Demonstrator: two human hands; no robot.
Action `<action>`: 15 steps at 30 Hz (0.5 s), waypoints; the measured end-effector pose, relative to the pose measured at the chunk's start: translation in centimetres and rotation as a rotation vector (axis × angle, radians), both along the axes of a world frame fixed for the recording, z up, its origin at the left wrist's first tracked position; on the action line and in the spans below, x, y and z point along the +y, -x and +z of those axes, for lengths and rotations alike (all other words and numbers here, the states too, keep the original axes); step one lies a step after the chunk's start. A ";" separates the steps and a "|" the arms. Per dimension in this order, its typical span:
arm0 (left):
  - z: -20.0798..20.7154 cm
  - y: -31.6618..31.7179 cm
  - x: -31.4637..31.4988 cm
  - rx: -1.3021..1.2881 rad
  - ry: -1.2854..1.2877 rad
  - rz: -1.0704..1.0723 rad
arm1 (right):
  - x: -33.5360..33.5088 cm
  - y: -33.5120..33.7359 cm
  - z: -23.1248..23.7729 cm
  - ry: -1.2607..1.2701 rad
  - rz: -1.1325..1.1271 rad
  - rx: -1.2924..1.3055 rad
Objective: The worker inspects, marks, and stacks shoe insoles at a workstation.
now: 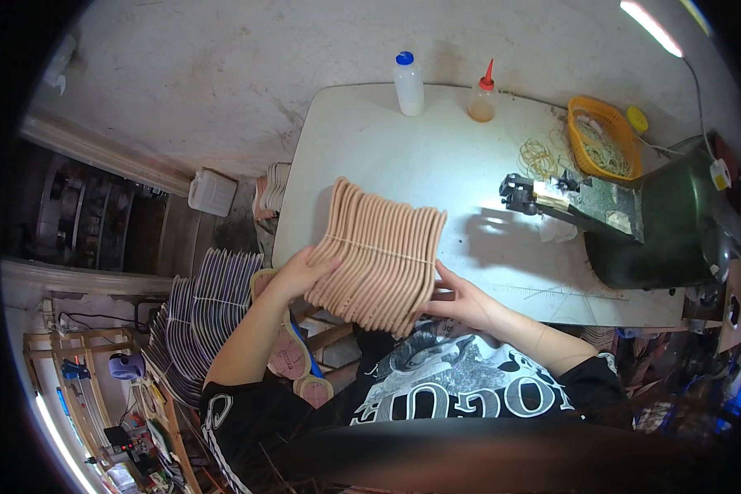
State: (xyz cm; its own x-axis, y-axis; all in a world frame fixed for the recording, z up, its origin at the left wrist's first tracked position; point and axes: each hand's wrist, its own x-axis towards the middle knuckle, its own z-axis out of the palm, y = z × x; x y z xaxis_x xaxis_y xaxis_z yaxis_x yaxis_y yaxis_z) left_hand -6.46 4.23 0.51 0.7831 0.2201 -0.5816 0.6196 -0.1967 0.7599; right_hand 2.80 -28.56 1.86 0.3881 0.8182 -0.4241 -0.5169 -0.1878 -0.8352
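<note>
Two-handed, holds a cord-tied bundle of tan curved layers across the near left edge of a pale table. Clasps its left side with left hand, thumb laid on top, other fingertips out of sight; rests right hand against the opposite side, fingers spread apart. Faces a blue-capped bottle and red-tipped bottle farther back, with a yellow basket and green machine toward the right.
</note>
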 end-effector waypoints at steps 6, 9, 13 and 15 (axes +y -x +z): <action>-1.6 -6.8 6.0 -0.280 -0.193 0.284 | 8.5 -6.3 -6.1 -0.232 -0.252 -0.411; -2.9 -8.8 5.6 -0.454 -0.241 0.619 | 10.1 -7.4 -8.1 -0.351 -0.381 -0.408; -6.1 -11.1 0.0 -0.444 -0.786 0.628 | 5.3 -5.0 -6.4 -0.179 -0.148 -0.668; -6.4 -11.5 -3.9 -0.571 -0.908 0.512 | 0.7 -3.2 -6.3 -0.130 -0.149 -0.587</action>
